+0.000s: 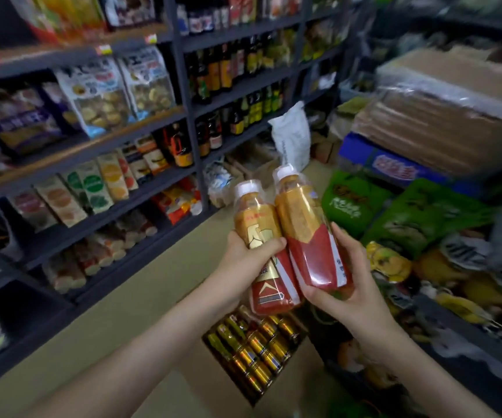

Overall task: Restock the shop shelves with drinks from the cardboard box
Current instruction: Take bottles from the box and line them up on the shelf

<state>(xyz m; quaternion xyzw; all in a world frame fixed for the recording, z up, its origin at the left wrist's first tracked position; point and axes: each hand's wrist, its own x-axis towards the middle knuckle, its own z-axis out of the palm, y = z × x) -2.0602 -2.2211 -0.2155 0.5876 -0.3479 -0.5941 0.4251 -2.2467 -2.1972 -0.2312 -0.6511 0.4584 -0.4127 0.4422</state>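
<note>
Filling everything to the left of the hands, a dark metal shelving unit (183, 122) runs away up the aisle. Its boards are packed with snack bags, biscuit packs and, further along, rows of dark glass bottles. To the right of the hands and beyond them, flat cartons under plastic wrap (442, 128) are stacked on a blue carton (394, 167). Green bags (352, 203) and other blurred packets are heaped in front of that stack, close beside the right hand. Between these two masses a strip of beige floor (117, 333) stays bare, running under the left forearm and along the shelf foot. It narrows beyond the hands, where a white sack (292, 137) stands upright and low clutter lies around it.

Directly beneath the hands, the cardboard box (227, 369) sits open on the floor with gold cans (258, 354) lying in rows inside. Its far end is hidden behind the bottles.

Two drink bottles are held up side by side and appear to touch, white caps tilted away from the person. The left hand (243, 257) wraps around the middle of the left bottle (262, 236), thumb across its front label. The right hand (349, 285) cups the lower part of the right bottle (310, 233), with fingers curled up its right side. The bottles' caps sit level with the lower shelf boards, well apart from them.
</note>
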